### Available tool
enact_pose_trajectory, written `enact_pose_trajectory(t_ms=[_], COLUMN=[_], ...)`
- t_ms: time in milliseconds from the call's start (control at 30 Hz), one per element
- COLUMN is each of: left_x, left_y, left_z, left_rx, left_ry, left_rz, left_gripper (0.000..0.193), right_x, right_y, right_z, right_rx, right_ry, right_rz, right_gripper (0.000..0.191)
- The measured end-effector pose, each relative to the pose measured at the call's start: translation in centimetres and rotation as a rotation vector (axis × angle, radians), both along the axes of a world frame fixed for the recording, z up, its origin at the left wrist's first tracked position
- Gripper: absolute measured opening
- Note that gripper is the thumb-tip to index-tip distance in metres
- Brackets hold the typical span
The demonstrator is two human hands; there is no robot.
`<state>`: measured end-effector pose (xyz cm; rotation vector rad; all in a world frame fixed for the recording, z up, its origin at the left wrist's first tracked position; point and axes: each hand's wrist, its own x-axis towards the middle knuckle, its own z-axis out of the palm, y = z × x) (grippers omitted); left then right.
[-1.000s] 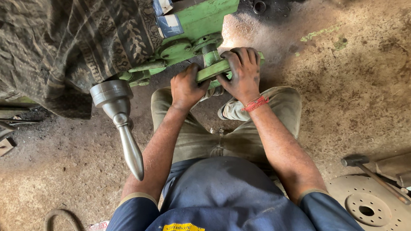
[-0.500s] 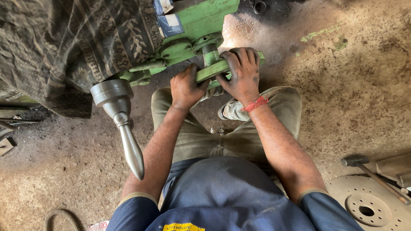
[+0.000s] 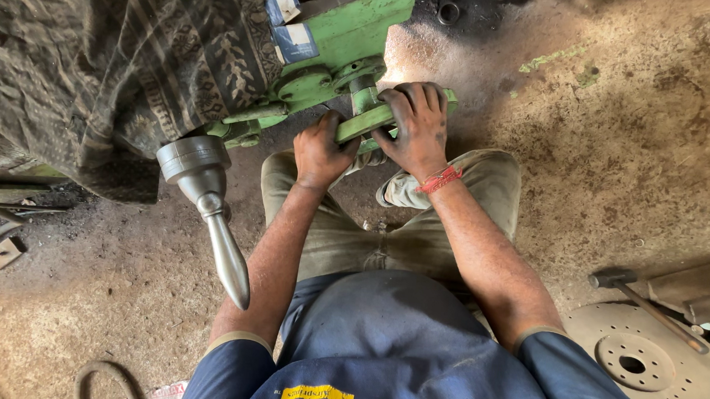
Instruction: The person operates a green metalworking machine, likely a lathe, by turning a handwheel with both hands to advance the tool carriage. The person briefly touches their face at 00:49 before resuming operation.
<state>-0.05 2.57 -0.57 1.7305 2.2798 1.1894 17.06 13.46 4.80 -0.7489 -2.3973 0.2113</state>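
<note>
Both hands clench the green-painted steel lever bar [image 3: 368, 122]; left hand [image 3: 322, 149] low, right hand [image 3: 417, 130] beyond; likely heavy, rigid, greasy; grip bare shaft between the fists.

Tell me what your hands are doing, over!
Left hand and right hand both gripping the green bar. Bar joined to the green machine beside the big tyre. Nothing blocking the hands.

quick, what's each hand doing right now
Left hand: closed around the green bar.
Right hand: closed over the same green bar, nearer its far end.
</note>
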Motion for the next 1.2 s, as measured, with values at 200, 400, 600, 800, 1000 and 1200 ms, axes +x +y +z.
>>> enact_pose_trajectory(t_ms=[200, 400, 600, 800, 1000, 1200], left_x=[0.08, 0.12, 0.17, 0.04, -0.05, -0.06], left_y=[-0.15, -0.27, -0.40, -0.32, -0.37, -0.42], left_z=[0.24, 0.61, 0.72, 0.21, -0.14, -0.11], left_rx=[0.032, 0.055, 0.054, 0.058, 0.046, 0.038], left_ry=[0.006, -0.018, -0.038, -0.033, -0.054, -0.064], left_rz=[0.002, -0.009, -0.005, 0.001, 0.004, 0.011], left_gripper=[0.033, 0.032, 0.031, 0.033, 0.031, 0.031], right_x=[-0.07, -0.20, -0.20, -0.29, -0.32, -0.37], right_y=[-0.15, -0.17, -0.25, -0.43, -0.49, -0.51], right_z=[0.18, 0.11, 0.29, 0.54, 0.66, 0.73], right_rx=[0.013, 0.019, 0.031, 0.021, 0.024, 0.013], right_ry=[0.001, 0.003, -0.006, -0.001, 0.004, -0.004], right_rz=[-0.002, -0.002, -0.003, 0.001, 0.009, 0.015], right_gripper=[0.065, 0.065, 0.064, 0.063, 0.064, 0.064])
